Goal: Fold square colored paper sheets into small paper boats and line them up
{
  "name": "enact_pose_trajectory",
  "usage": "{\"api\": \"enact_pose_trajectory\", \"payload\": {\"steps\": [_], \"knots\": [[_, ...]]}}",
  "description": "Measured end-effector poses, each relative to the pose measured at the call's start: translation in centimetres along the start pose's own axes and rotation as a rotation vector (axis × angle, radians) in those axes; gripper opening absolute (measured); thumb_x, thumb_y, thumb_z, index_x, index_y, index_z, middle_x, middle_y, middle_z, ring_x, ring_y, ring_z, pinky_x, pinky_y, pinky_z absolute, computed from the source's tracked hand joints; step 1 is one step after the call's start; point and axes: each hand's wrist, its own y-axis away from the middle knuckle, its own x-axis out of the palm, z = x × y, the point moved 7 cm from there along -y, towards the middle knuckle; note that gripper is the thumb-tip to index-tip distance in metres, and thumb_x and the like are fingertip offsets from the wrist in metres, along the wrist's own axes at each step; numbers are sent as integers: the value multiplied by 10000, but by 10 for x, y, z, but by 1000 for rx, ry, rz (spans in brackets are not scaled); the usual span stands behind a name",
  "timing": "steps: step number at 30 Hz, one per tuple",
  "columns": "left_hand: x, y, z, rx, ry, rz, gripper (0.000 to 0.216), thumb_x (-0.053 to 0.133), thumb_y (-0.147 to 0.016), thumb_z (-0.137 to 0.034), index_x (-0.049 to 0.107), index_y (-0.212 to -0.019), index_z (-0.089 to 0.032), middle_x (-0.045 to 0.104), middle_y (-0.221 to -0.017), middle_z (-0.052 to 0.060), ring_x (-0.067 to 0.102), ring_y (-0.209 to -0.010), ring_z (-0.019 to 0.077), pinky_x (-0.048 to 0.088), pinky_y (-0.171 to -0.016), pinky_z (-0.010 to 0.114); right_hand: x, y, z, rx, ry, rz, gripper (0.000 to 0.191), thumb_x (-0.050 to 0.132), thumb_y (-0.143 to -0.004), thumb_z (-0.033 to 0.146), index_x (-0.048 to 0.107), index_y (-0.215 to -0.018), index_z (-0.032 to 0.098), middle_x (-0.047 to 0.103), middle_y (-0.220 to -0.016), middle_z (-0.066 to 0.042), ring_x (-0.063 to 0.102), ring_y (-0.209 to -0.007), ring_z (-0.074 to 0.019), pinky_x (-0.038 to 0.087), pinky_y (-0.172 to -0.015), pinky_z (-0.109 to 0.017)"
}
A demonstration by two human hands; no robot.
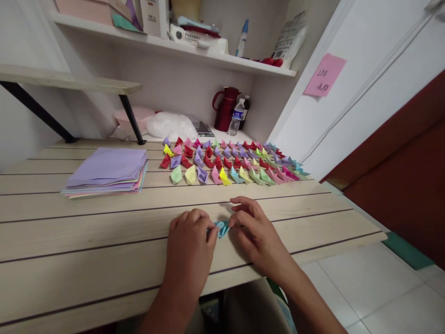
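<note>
A small piece of folded light-blue paper (221, 228) is between my two hands, just above or on the striped wooden table (114, 241). My left hand (190, 236) pinches its left end between thumb and fingers. At the right end, the fingertips of my right hand (252, 227) close on the paper, while one finger stays raised and bent. Part of the paper is hidden behind my fingers. Beyond my hands, several rows of folded paper boats (224, 176) in red, purple, pink, yellow, green and blue stand on the table.
A stack of coloured paper sheets (107, 167), purple on top, lies at the left. Behind the boats stand a dark red jug (226, 109) and a water bottle (236, 117), beside a white plastic bag (170, 125). A small raised shelf (69, 80) stands at the back left.
</note>
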Motion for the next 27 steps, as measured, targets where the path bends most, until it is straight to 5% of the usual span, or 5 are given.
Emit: {"api": "enact_pose_trajectory", "payload": {"steps": [8, 17, 27], "knots": [[-1, 0, 1, -2, 15, 0, 92, 649, -868, -192, 689, -793, -227, 713, -957, 10, 637, -941, 241, 427, -842, 432, 2, 2, -1, 2, 104, 15, 295, 471, -770, -34, 600, -865, 215, 516, -1252, -92, 568, -1105, -251, 490, -923, -416], [1, -1, 3, 9, 34, -33, 112, 647, -850, -158, 694, -779, -232, 719, -940, 4, 642, -911, 232, 416, -825, 425, 6, 1, 2, -68, 210, 40, 376, 508, -762, -18, 717, -930, 245, 510, -1375, -90, 562, -1161, -278, 488, -950, -477], [1, -7, 12, 36, 51, -32, 165, 628, -823, -135, 727, -816, -267, 738, -939, -11, 684, -918, 210, 478, -811, 394, 13, 0, 10, -109, 336, 197, 622, 540, -809, -43, 689, -1208, 410, 464, -1522, -81, 504, -1309, -321, 453, -962, -541]]}}
